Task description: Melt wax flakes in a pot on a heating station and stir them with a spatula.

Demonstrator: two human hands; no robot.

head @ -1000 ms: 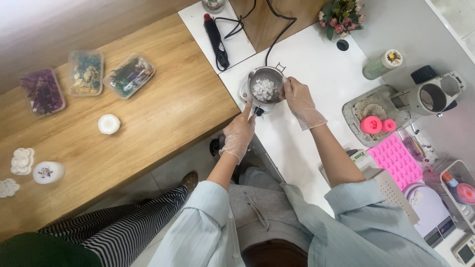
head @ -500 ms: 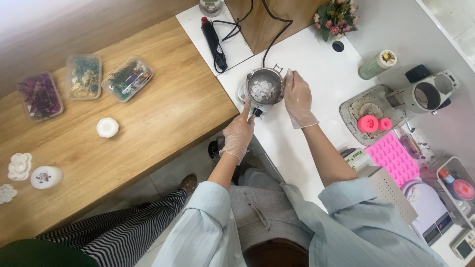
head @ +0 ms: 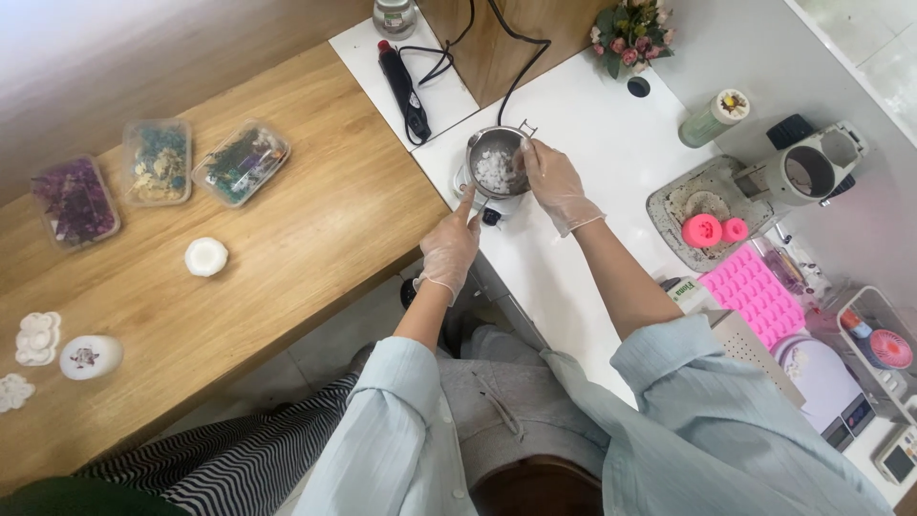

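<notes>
Three clear boxes (head: 158,162) of dried flowers stand on the wooden bench (head: 315,239). A pink mould (head: 757,298) lies near a flower bouquet (head: 630,33).

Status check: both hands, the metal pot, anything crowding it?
Left hand open, index finger at the base under the metal pot. Right hand on its rim. White chunks inside. Black cord runs behind; nothing blocks.
</notes>
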